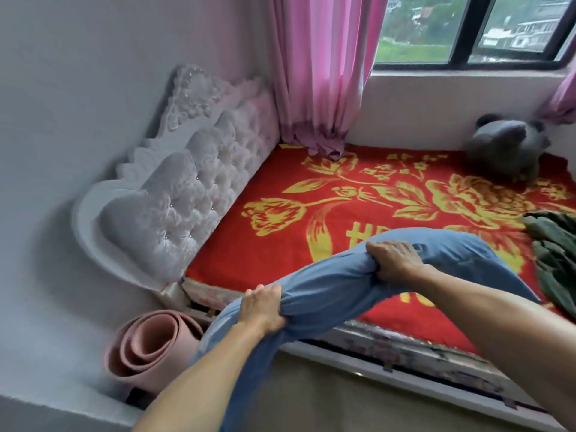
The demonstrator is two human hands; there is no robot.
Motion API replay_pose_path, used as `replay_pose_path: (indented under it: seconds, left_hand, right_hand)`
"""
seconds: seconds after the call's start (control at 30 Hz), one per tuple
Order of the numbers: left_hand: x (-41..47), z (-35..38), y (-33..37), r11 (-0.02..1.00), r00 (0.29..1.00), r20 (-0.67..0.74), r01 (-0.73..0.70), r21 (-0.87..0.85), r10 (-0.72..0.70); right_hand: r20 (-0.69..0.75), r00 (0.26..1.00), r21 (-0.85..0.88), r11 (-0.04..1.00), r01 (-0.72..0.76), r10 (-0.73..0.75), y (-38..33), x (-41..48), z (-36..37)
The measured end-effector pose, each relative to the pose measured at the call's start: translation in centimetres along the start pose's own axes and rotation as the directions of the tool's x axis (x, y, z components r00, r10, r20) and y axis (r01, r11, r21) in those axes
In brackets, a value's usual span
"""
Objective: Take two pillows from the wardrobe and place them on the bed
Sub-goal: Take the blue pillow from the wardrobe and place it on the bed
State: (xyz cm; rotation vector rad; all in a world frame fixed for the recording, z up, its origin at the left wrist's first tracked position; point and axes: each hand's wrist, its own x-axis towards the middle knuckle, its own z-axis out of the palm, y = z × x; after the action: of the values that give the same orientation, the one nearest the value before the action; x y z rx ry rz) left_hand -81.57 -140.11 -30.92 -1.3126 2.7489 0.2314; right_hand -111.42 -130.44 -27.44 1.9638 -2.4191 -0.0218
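Two bare forearms reach in from the near edge. Left hand point(263, 308): clenched, fingers buried in a bunched fold of the soft blue fabric pillow point(327, 285), near its lower left end. Right hand point(394, 258): likewise clenched on the same pillow, gripping a gathered fold farther right and higher. Pillow: held in the air between both hands, sagging in an arc, its left end hanging down past the near edge of the bed point(389, 357), its right part spread above the red blanket with yellow flower pattern point(280, 194).

Open room: broad bare stretch of blanket to the far side of the pillow, up to the white tufted headboard point(187, 188) on the left. Edges: pink curtain point(318, 73) at the far corner; grey plush toy point(508, 145) far right by the wall; crumpled dark green cloth point(554, 257) at the right edge; rolled pink mat point(149, 344) on the floor, near left, beside the bed frame.
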Motion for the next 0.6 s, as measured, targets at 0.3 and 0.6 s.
replay_pose_path:
  seconds: [0.3, 0.6]
  left_hand:
    - [14.3, -3.5, -5.7, 0.998, 0.998, 0.006, 0.057, 0.039, -0.058]
    - [25.2, -4.9, -12.9, 0.973, 0.972, 0.045, 0.232, 0.010, -0.232]
  right_hand:
    - [0.061, 0.997, 0.057, 0.998, 0.036, -0.039, 1.4, 17.5, 1.3]
    - [0.095, 0.975, 0.088, 0.977, 0.193, -0.201, -0.1, 35.7, 3.1]
